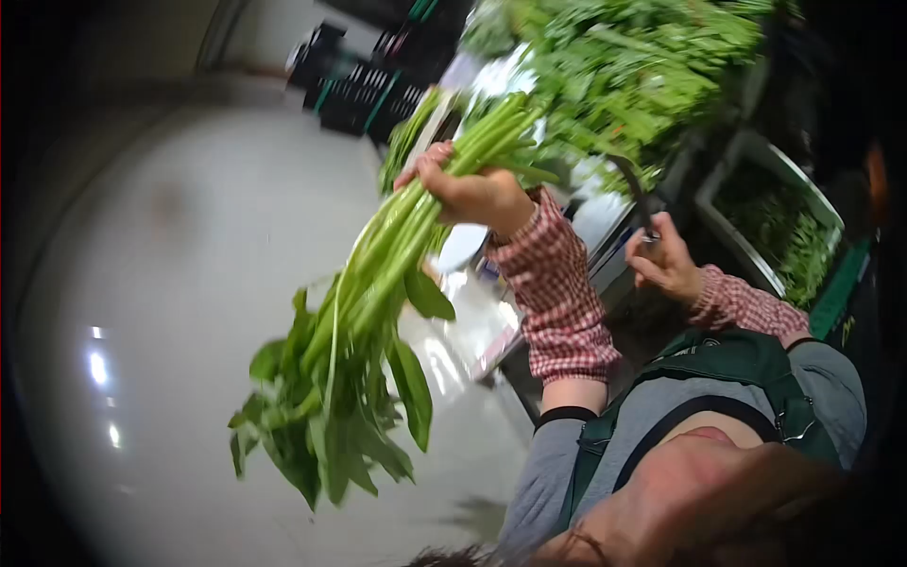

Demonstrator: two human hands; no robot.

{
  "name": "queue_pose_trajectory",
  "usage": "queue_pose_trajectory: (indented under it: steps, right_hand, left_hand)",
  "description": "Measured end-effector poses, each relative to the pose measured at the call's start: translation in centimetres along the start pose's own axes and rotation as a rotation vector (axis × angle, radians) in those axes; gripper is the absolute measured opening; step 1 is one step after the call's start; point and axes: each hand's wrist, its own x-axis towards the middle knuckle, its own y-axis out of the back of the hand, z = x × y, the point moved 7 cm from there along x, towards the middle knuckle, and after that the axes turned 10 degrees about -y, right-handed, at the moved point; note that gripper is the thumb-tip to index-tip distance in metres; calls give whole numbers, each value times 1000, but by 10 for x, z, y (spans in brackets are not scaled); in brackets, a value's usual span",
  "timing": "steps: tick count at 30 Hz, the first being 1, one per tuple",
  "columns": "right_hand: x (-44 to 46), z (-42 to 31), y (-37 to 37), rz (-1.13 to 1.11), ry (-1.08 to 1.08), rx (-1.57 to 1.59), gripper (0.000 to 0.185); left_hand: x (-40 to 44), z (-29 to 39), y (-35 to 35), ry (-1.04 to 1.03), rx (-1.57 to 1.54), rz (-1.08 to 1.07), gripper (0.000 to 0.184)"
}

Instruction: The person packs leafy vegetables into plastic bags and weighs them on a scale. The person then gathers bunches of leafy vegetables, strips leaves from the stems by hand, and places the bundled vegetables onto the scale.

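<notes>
My left hand [472, 194], in a red-checked sleeve, is closed around the pale stalks of a bunch of leafy greens [383, 255]. The bunch is held over the floor, with its leaves hanging toward the lower left and its stalk ends toward the upper right. My right hand [671, 260] is closed on the handle of a knife [640, 194] with a dark, curved blade that points up and left. The blade is near the edge of a big heap of greens [624, 71] and apart from the held bunch.
A pale bin [742, 241] with leaves inside stands right of my right hand. More stalks [406, 142] lie behind my left hand. Black crates [364, 94] are at the upper left. Shiny floor [179, 283] spans the left side. A metal table edge [510, 354] runs below the heap.
</notes>
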Motion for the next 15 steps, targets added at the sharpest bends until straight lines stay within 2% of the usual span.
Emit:
queue_pose_trajectory:
  steps: [1,2,4,6,7,9,10,13,15]
  right_hand:
    - [4,-9,14,93,-13,-118,32]
    - [12,-35,33,205,139,-254,31]
    - [27,-82,79,339,230,-452,34]
    - [27,-106,81,401,224,-547,37]
    - [32,-116,93,400,392,-592,35]
    - [42,-122,124,425,560,-637,33]
    - [45,-127,140,465,584,-658,32]
    - [39,-141,170,564,635,-710,32]
    - [41,-146,192,572,536,-743,30]
  left_hand:
    - [-17,-25,-21,49,-32,4,21]
    - [-42,-50,-47,95,-72,-26,21]
    - [-99,-103,-87,248,-83,18,17]
    - [-114,-103,-103,347,-150,32,15]
    - [-134,-113,-116,414,-194,42,13]
    - [-173,-138,-138,543,-261,67,9]
    - [-188,-136,-154,563,-273,48,9]
    - [-230,-129,-181,886,-266,-39,5]
    - [-247,-138,-188,916,-293,-55,6]
